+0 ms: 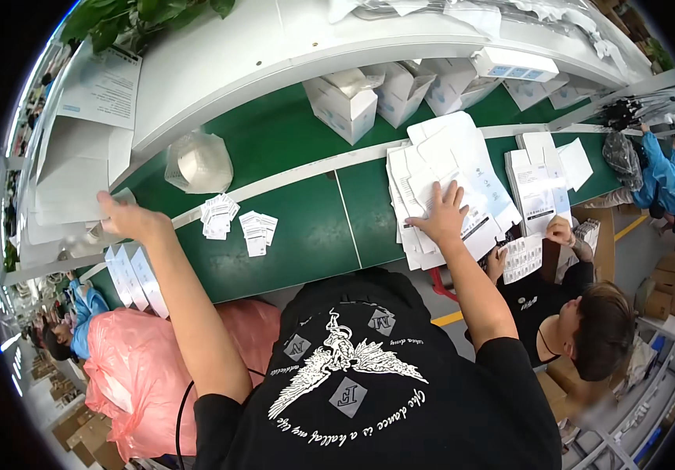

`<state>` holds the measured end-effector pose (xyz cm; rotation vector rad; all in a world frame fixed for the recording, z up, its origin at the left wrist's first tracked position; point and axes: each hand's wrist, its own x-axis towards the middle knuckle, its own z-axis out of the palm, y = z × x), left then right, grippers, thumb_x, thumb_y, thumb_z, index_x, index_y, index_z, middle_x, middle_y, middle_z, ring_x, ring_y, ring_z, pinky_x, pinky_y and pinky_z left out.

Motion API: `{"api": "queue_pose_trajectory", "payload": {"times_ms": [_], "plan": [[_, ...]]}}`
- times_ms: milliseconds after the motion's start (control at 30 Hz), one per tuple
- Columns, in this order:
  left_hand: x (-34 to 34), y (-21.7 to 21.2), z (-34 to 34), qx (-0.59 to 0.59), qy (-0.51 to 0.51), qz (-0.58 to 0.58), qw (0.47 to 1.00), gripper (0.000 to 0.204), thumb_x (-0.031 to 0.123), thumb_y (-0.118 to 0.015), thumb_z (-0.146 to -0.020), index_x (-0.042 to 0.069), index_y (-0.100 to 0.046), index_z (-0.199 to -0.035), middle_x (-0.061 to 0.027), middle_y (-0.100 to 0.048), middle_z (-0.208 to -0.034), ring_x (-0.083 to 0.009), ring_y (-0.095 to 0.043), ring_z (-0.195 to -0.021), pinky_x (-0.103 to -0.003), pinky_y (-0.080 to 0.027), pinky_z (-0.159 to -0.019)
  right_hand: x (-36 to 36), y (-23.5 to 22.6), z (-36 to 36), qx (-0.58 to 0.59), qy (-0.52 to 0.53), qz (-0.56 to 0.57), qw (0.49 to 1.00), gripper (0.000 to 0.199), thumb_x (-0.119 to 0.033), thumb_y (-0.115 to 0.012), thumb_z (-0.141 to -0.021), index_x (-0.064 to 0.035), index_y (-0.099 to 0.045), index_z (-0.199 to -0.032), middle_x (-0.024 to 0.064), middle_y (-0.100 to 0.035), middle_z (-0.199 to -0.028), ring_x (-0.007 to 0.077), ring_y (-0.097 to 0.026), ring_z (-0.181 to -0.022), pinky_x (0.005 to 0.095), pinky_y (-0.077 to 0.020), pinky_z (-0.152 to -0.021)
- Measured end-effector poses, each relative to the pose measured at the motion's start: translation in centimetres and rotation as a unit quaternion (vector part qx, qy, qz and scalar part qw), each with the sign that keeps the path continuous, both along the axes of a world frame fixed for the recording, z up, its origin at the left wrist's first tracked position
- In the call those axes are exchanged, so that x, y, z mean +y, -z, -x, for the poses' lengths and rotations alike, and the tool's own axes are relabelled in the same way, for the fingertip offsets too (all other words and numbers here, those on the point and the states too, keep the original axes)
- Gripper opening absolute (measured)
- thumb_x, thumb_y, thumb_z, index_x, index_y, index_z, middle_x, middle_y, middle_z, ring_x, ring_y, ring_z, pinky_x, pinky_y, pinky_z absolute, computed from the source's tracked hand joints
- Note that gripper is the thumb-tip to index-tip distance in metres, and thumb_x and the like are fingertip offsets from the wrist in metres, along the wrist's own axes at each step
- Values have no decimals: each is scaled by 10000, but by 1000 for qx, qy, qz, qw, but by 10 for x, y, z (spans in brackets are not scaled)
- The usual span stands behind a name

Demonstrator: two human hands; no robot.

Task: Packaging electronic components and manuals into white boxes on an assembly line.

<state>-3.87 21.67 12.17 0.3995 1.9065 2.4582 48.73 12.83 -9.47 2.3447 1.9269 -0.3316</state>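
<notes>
Right hand: grip spread wide, resting on the stack of flat white cartons right on the green worktop. Left hand: beside white packaging; grip cannot be determined. Small card piles and a wrapped bundle lie between. Upright boxes stand behind; a co-worker's label sheet adjoins the stack.

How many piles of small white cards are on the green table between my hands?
2: the left pile sits near the clear plastic bag; the right pile lies beside that pile, slightly nearer you.
</notes>
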Motion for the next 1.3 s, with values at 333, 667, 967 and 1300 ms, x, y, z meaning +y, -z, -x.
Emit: {"api": "queue_pose_trajectory", "payload": {"times_ms": [333,667,967,1300], "plan": [[-96,65,-241,481,552,204,650,396,104,-824,-813,46,-708,-1187,-183,-697,-1283,-370,-629,-1270,-458,-507,-1087,-54,-6,-3,180,-191,-116,958,574,-180,-799,-784,-51,-675,-1329,225,-633,-1404,447,-586,-1343,599,-476,-1104],[-68,59,-224,506,624,387,452,230,190,-746,-924,21,-818,-1062,-202,-768,-810,-346,-756,-743,-456,-602,-735,-8,-156,10,321,-88,-523,785,365,-22,-826,-810,-57,-727,-1159,125,-735,-1267,381,-668,-1255,530,-374,-1214],[-126,85,-109,239,617,386,642,358,215,-822,-904,-13,-763,-1174,-194,-776,-897,-328,-760,-810,-356,-590,-778,37,-110,52,261,-177,-391,865,497,-296,-961,-758,-21,-688,-1069,141,-683,-1352,390,-620,-1298,481,-368,-1174],[-138,45,-45,311,436,323,780,352,248,-852,-883,-20,-651,-992,-206,-721,-881,-403,-699,-787,-452,-545,-712,30,-157,229,265,-249,-299,882,532,-327,-965,-724,-67,-689,-1097,102,-687,-1270,364,-622,-1195,536,-336,-1179]]}}
